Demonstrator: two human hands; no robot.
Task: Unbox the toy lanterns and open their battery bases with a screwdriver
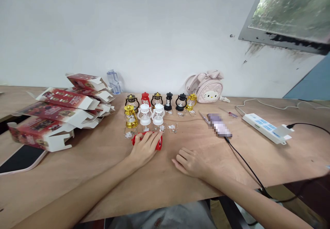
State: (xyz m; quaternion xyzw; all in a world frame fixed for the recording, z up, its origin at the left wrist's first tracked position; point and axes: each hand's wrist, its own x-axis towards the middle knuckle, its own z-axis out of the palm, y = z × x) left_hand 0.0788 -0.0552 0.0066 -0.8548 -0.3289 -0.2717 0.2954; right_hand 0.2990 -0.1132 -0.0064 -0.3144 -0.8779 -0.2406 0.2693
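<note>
My left hand (pixel 145 147) is closed over a red miniature lantern (pixel 159 143) that lies on its side on the table, its middle covered by my fingers. To the right, my right hand (pixel 189 161) rests on the wood with its fingers curled in; nothing shows in it, though the palm is hidden. Beyond my left hand stand two white lanterns (pixel 158 115) and a gold lantern (pixel 131 117). A back row holds several more, among them a red lantern (pixel 145 99) and a black lantern (pixel 181 102). Small wire pieces with white tags (pixel 172 128) lie in front of them.
Red printed boxes (pixel 56 113) are heaped at left, above a dark phone (pixel 22 158). A water bottle (pixel 113 81) and pink bag (pixel 210 89) stand by the wall. At right are a plugged-in phone (pixel 219 124), a screwdriver (pixel 203 117) and a power strip (pixel 265 127).
</note>
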